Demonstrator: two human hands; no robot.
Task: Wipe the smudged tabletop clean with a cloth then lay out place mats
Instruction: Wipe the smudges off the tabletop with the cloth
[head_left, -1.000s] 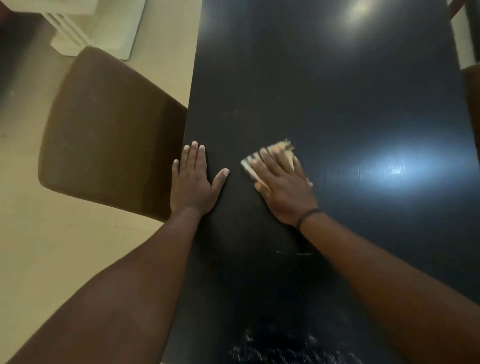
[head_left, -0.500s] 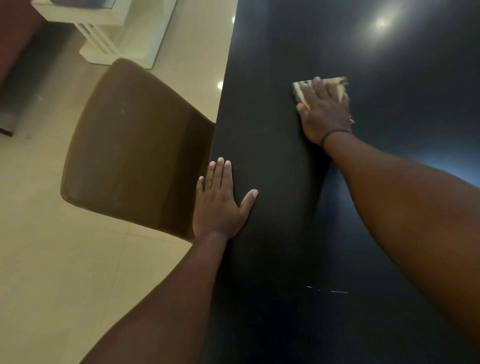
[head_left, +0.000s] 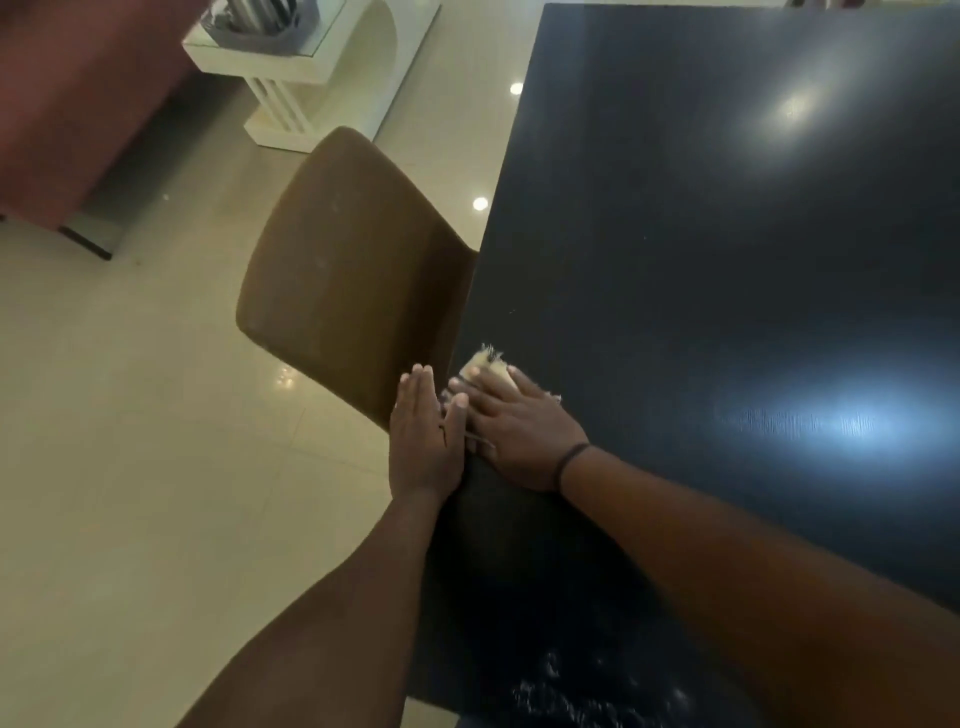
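You are looking down at one dark, glossy table (head_left: 727, 249) that is filling the right side of the view. No brand, label or writing is showing anywhere that can be read.

Your right hand (head_left: 519, 436) is lying flat, fingers spread a little, pressing one pale cloth (head_left: 487, 368) against the tabletop close to its left edge. Only the frayed far end of the cloth is showing past your fingertips; the rest is lying hidden under the palm. One thin dark band (head_left: 570, 462) is circling that wrist.

Your left hand (head_left: 423, 441) is resting open and flat, fingers together, right at the table's left edge and holding nothing. Its thumb is touching your right hand.

White specks (head_left: 587, 691) are scattering over the tabletop at the near edge, by your right forearm. Two bright light reflections are glaring on the table surface.

One brown chair (head_left: 343, 275) is standing against the table's left side, on a pale tiled floor (head_left: 130, 441). One white stand (head_left: 306, 78) is sitting farther back, with something grey on top that is too blurred to identify.
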